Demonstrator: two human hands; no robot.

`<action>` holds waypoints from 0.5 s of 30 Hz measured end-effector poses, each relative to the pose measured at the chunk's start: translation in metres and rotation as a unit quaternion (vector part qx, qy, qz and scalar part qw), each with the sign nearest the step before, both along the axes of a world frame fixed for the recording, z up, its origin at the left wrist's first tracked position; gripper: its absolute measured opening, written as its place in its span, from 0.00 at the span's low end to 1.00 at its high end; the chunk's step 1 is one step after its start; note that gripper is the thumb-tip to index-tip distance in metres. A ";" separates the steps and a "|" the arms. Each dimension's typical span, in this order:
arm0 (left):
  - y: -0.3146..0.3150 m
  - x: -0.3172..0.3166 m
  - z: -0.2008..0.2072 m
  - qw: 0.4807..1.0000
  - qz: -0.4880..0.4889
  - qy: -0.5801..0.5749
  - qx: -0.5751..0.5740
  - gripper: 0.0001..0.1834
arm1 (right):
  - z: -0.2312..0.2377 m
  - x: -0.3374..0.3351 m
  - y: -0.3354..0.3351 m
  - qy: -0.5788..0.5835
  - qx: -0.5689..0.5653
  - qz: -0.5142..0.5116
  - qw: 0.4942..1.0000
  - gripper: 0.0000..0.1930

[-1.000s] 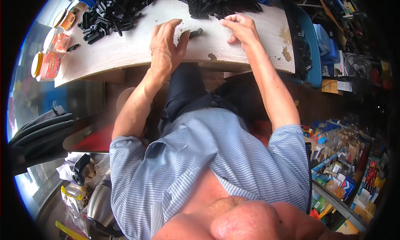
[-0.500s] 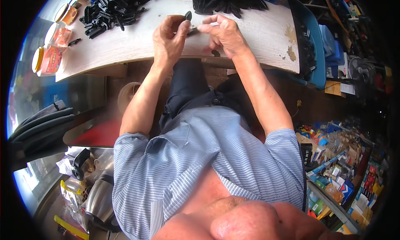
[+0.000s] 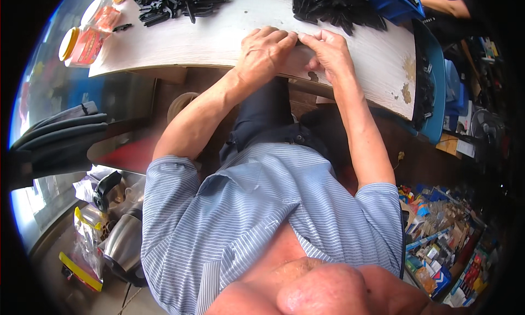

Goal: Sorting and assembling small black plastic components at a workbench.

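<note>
Over the near edge of the white table [image 3: 202,47], my two hands meet fingertip to fingertip. A small black plastic piece [image 3: 299,42] shows between them, mostly covered by the fingers. My left hand [image 3: 265,52] is closed on it, back of the hand up. From the other side, the thumb and forefinger of my right hand [image 3: 331,50] pinch at the same piece, the other fingers curled. Farther back lie a heap of long black plastic parts [image 3: 178,3] on the left and a second heap of black parts [image 3: 333,9] on the right.
Clear jars [image 3: 87,46] with orange and yellow lids line the left table edge, near a loose black part [image 3: 122,27]. A blue bin [image 3: 391,3] stands behind the right heap; a teal tub [image 3: 435,91] of black parts adjoins the right edge. Another person's arm [image 3: 445,6] shows beyond.
My left hand has turned palm down with the black piece, and my right hand has closed in from apart to meet it. The view has shifted, showing more at the right.
</note>
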State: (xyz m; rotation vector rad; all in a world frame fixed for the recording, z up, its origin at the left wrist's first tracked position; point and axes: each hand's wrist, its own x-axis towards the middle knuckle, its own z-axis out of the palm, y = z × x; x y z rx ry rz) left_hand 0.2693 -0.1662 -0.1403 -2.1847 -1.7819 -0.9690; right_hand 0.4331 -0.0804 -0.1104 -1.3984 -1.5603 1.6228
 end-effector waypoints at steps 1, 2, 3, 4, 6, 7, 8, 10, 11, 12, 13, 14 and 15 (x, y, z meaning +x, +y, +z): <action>0.000 -0.001 0.001 1.000 -0.005 0.007 0.001 0.17 | 0.002 0.000 -0.001 0.014 -0.008 0.003 1.000 0.15; 0.000 -0.001 0.001 1.000 -0.009 0.014 0.002 0.18 | 0.003 0.000 0.000 0.015 -0.009 0.008 1.000 0.15; 0.000 0.000 -0.002 1.000 -0.011 0.006 0.013 0.20 | 0.003 0.000 0.000 0.013 -0.013 0.005 1.000 0.15; 0.001 0.000 0.000 1.000 -0.009 0.007 0.012 0.20 | 0.003 0.001 0.000 0.011 -0.017 0.000 1.000 0.14; 0.002 0.000 0.004 1.000 -0.012 0.014 -0.019 0.19 | 0.005 -0.001 0.000 0.008 -0.023 -0.001 1.000 0.13; 0.003 0.001 0.007 1.000 -0.008 0.014 -0.020 0.19 | 0.005 -0.001 0.000 0.002 -0.023 -0.009 1.000 0.13; 0.006 0.001 0.009 0.999 -0.017 0.029 -0.035 0.20 | 0.006 -0.002 0.000 -0.005 -0.023 -0.017 1.000 0.12; 0.004 0.001 0.010 0.997 -0.025 0.045 -0.049 0.20 | 0.004 0.001 -0.003 -0.013 -0.016 -0.015 1.000 0.11; 0.001 0.001 0.009 0.998 -0.020 0.042 -0.033 0.20 | 0.004 0.001 -0.003 -0.021 -0.007 -0.016 1.000 0.11; -0.002 0.001 0.007 0.999 -0.014 0.039 -0.016 0.21 | 0.004 0.000 -0.003 -0.020 -0.006 -0.017 1.000 0.11; -0.003 0.002 0.006 0.999 -0.016 0.040 -0.015 0.21 | 0.004 -0.001 -0.003 -0.018 0.004 -0.015 1.000 0.11; -0.004 0.002 0.005 0.999 -0.004 0.038 -0.021 0.21 | 0.003 -0.002 -0.002 -0.015 0.014 -0.013 1.000 0.11; -0.004 0.003 0.005 0.999 0.008 0.035 -0.026 0.21 | 0.001 -0.002 -0.002 -0.015 0.016 -0.016 1.000 0.11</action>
